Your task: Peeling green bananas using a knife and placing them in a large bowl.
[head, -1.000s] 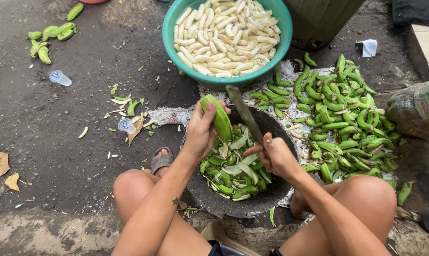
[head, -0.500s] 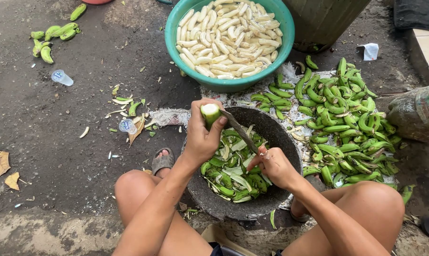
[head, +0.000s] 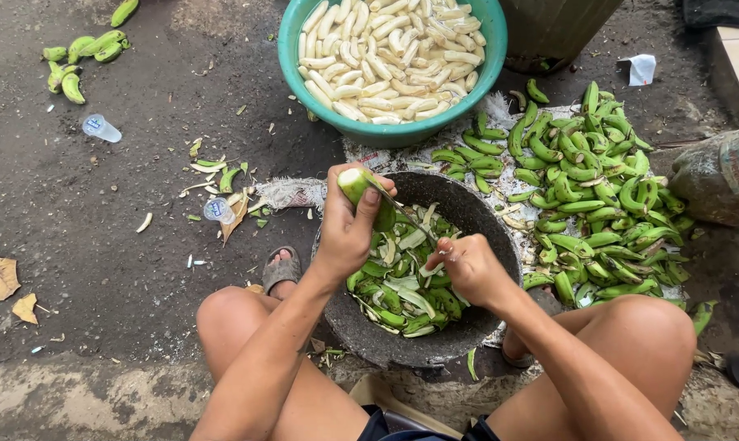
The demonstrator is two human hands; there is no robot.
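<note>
My left hand grips a green banana with its cut pale end facing up, above a dark round basin full of green peels. My right hand holds a knife whose blade lies along the banana's side. Beyond the basin stands a teal bowl heaped with peeled pale bananas. A pile of unpeeled green bananas lies on the ground to the right.
A few loose green bananas lie at the far left beside a small plastic cup. Peel scraps and another cup litter the ground. A sack sits at right; my sandalled foot is by the basin.
The left hand has turned the banana from lying lengthwise to end-up. The knife has come down from above the basin and its blade now rests against the banana's side.
</note>
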